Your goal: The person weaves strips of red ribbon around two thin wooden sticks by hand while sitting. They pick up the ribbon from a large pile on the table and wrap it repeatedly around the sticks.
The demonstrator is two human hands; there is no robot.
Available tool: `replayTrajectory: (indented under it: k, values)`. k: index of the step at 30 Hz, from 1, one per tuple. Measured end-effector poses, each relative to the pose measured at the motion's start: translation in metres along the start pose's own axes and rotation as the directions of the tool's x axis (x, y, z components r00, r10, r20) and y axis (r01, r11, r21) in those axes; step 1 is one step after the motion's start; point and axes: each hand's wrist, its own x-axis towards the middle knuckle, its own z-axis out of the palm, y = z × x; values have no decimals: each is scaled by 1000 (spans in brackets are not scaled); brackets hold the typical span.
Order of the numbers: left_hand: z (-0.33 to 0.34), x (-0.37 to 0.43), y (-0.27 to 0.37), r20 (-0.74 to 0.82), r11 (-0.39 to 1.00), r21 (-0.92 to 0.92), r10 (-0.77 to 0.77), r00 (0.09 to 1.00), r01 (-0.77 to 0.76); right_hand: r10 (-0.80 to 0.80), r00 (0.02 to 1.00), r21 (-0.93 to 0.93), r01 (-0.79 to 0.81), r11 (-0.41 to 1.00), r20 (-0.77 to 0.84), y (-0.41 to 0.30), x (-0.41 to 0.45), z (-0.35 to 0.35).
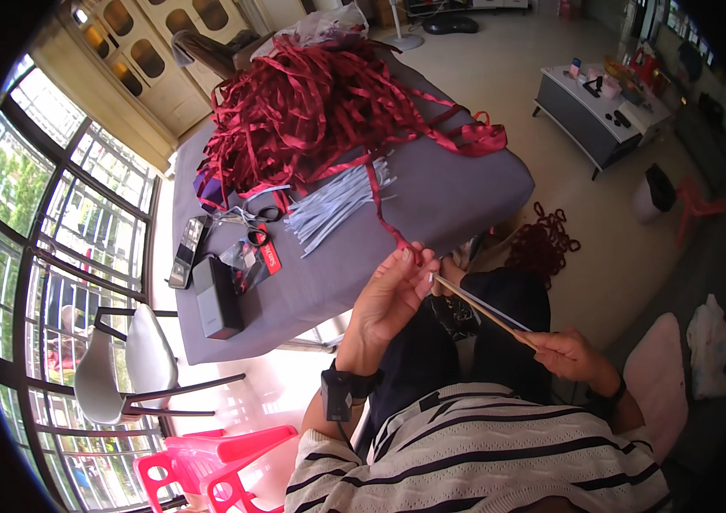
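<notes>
My left hand [396,287] pinches the end of a dark red satin strip [377,192], which runs back to a large heap of such strips [292,109] on the cloth-covered table [459,192]. In my right hand [568,356] is a thin wooden stick [484,311], its tip close to the left fingers. A narrow whitish band [497,313] runs alongside the stick, and a bit of white shows at the tip. Whether the tip touches the red fabric is hidden by my fingers. A bundle of pale flat strips [337,202] lies just beyond my left hand.
Scissors [257,224], a phone [188,251], a dark box-shaped device [218,298] and a small plastic packet [250,260] sit at the table's left. Dark red loops [539,247] are piled on the floor. Pink plastic stools [222,462] and a grey chair [125,365] stand at left.
</notes>
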Motion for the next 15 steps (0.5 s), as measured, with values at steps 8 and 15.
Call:
replayTrajectory:
  k: [8, 15]
  values:
    - [-1, 1, -9, 2, 997, 77, 14, 1000, -14, 31, 998, 16, -30, 999, -59, 4, -1, 7]
    - [-11, 9, -16, -16, 867, 477, 171, 985, -143, 134, 991, 65, -132, 989, -29, -2, 6, 7]
